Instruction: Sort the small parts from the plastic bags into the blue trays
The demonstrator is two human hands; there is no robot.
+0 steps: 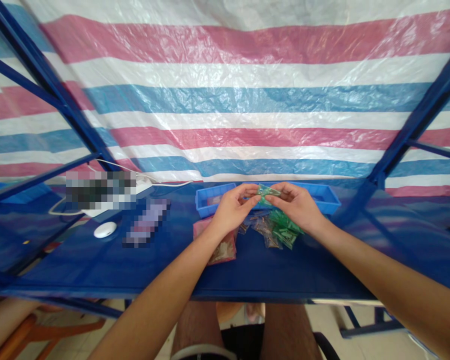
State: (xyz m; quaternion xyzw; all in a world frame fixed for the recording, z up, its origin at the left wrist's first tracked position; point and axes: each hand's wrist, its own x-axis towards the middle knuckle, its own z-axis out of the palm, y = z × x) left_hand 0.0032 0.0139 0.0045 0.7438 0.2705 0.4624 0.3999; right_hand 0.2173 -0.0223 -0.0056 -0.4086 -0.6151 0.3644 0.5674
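Note:
Both my hands meet above the blue table (97,260), pinching one small clear bag with a green part inside (267,191). My left hand (232,206) grips its left end with closed fingers. My right hand (298,204) pinches its right end. Just below them lies a pile of several similar small bags, some green (283,230), some brownish (258,225). A pinkish bag of small brown parts (221,247) rests under my left wrist.
A shallow blue tray (212,197) stands behind my hands, against a striped tarpaulin. A white mouse (105,229), a white cable and blurred-out objects lie at the left. Blue frame posts rise at both sides. My knees show below the table edge.

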